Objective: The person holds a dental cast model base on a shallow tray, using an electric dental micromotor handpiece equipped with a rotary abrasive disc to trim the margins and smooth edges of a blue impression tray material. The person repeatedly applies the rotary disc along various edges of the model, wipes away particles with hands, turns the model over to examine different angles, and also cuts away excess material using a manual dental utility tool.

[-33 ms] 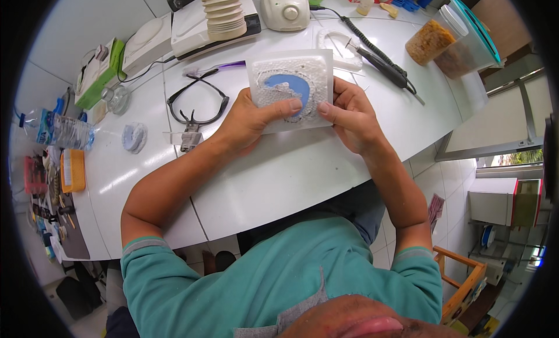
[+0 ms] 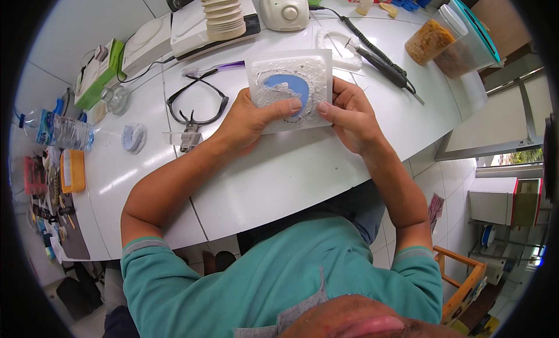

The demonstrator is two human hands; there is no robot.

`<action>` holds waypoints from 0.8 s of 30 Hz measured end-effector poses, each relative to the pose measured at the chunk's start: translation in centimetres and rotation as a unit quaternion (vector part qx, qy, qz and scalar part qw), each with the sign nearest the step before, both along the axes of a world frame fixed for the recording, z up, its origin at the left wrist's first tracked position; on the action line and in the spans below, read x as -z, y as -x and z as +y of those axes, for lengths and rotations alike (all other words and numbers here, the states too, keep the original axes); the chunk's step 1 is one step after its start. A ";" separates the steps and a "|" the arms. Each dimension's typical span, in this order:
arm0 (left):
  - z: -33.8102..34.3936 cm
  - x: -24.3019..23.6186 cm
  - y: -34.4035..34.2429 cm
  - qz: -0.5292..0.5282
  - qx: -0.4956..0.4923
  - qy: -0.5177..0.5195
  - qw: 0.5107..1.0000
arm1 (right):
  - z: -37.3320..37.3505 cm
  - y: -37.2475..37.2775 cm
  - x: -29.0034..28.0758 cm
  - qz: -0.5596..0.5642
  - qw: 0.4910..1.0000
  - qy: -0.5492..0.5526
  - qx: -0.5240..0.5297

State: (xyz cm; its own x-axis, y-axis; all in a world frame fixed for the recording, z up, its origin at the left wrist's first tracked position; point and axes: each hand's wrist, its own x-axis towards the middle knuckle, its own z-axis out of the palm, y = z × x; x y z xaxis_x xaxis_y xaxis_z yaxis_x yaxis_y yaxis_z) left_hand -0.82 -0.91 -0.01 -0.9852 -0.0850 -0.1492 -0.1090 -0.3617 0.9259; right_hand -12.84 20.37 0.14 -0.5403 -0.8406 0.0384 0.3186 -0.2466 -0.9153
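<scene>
Both hands hold up a square, translucent moulded plastic sheet [image 2: 278, 68] above the white table. Its face is bumpy and whitish, with a smooth blue patch in the middle ringed by a rough, greyish outline. My left hand [image 2: 256, 118] grips the lower left side, thumb lying across the front at the blue patch. On the right edge, my right hand [image 2: 354, 118] has its thumb pressed on the front and its fingers behind. Most of the left fingers are hidden. Black-framed glasses [image 2: 224, 107] with a clip-on loupe [image 2: 190, 139] lie beside my left forearm.
A small blue-white moulded piece [image 2: 134, 138], a plastic bottle [image 2: 73, 132] and a glass jar [image 2: 116, 99] stand at left. Behind are a ribbed hose [image 2: 224, 15] and a white control unit [image 2: 285, 9]. A corded handpiece [image 2: 381, 64] and tubs [image 2: 434, 41] sit at right.
</scene>
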 end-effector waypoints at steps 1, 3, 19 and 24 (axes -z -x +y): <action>0.0 -0.1 0.0 0.000 0.001 0.008 1.000 | 0.0 0.0 0.1 -0.001 1.000 0.002 -0.004; 0.1 -0.1 0.0 -0.001 0.002 0.015 1.000 | 0.0 -0.1 0.0 -0.002 1.000 0.005 -0.001; -0.9 2.4 0.4 0.045 0.041 0.011 0.998 | -0.1 0.2 0.3 -0.047 0.999 0.012 0.015; -0.9 2.2 0.2 0.039 0.035 0.024 0.998 | -0.2 0.0 0.2 -0.035 0.999 0.021 0.019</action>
State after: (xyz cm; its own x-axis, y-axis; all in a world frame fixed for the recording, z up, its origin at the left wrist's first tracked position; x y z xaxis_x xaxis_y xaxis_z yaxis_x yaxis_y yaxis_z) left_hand -1.06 -1.79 -2.20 -0.9975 -0.0202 -0.0683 -0.0587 -0.3104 0.9488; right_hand -12.85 20.20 -0.10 -0.5739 -0.8182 0.0334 0.3713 -0.2964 -0.8799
